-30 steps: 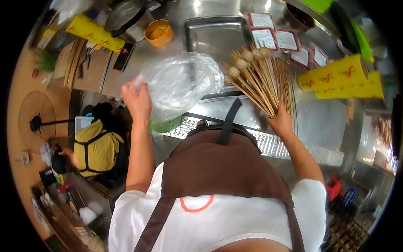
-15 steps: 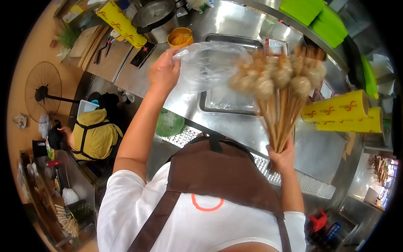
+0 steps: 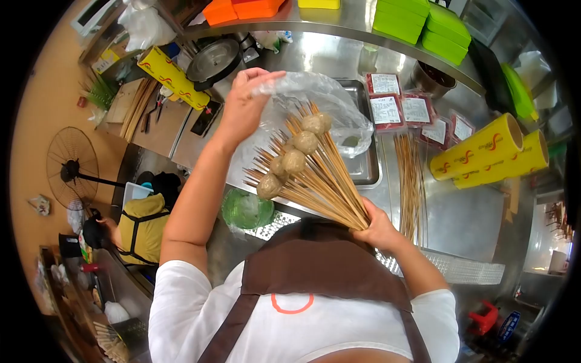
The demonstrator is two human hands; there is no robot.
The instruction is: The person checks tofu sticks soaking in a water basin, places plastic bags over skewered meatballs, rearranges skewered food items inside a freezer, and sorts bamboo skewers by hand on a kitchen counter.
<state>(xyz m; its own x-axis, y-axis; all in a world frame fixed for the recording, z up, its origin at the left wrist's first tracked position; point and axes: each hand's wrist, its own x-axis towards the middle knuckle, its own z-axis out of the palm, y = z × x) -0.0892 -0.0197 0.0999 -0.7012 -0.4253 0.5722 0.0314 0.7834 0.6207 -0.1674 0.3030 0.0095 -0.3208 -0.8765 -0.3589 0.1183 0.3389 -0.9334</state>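
My left hand point(image 3: 247, 104) grips the rim of a clear plastic bag point(image 3: 351, 118), thumb and fingers pinched at its upper left edge. The bag hangs over the metal tray point(image 3: 365, 172). My right hand point(image 3: 381, 227) is wrapped round the lower ends of a bundle of skewers point(image 3: 330, 202), in front of my apron. Several greyish-brown meatballs point(image 3: 293, 162) are threaded near the far, pointed ends. The bundle leans up and left, its tips overlapping the bag in this view.
Loose bamboo sticks point(image 3: 410, 184) lie right of the tray. Labelled red packs point(image 3: 385, 109) and yellow film rolls point(image 3: 481, 151) sit farther right. Green boxes point(image 3: 399, 21) stand on the raised shelf. A lidded pot point(image 3: 213, 63) is at back left. Another person point(image 3: 142, 230) is at far left.
My right hand has brought the skewers left and tilted them from upright toward the bag. The bag now hangs open lower down, still in my left hand. The view has shifted.
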